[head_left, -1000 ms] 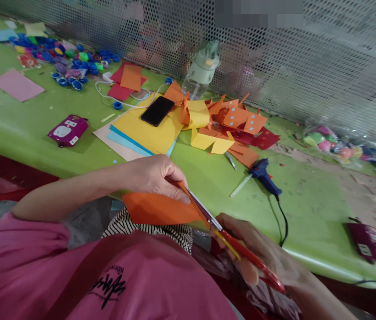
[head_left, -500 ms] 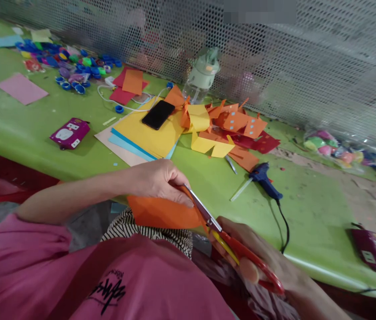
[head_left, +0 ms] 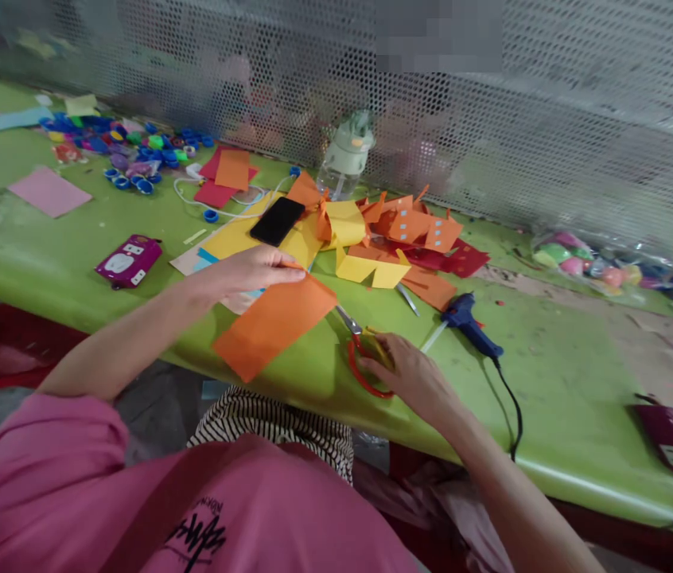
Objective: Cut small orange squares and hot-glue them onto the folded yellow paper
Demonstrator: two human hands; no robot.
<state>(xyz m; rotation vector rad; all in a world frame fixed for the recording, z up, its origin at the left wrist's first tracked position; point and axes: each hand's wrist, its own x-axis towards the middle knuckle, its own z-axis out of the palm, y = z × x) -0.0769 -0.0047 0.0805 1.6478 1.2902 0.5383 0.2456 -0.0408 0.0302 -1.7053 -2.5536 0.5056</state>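
Note:
My left hand [head_left: 258, 269] pinches the upper edge of an orange sheet of paper [head_left: 280, 322], which hangs over the table's near edge. Against the green tabletop, the scissors [head_left: 355, 344] have their blades toward the sheet's right corner. My right hand [head_left: 411, 370] has its fingers on their red and yellow handles. Just beyond the hands are folded yellow paper pieces [head_left: 366, 270], orange cut pieces [head_left: 411, 227] with small pale squares, and a pair of metal tips [head_left: 407, 300] partly under paper. A black phone [head_left: 278, 221] rests on yellow sheets [head_left: 223, 243].
A blue glue gun [head_left: 471, 325] with a cord lies to the right. Farther back are a water bottle [head_left: 345, 155], a heap of blue caps [head_left: 151, 147] and a bag of colourful pieces [head_left: 581, 259]. Purple power boxes [head_left: 129, 261] sit at both sides. A perforated metal panel [head_left: 289, 72] borders the table.
The scissors have come away from the orange paper and down to the tabletop with my right hand. My left hand has moved the sheet forward over the table, and it now shows flat.

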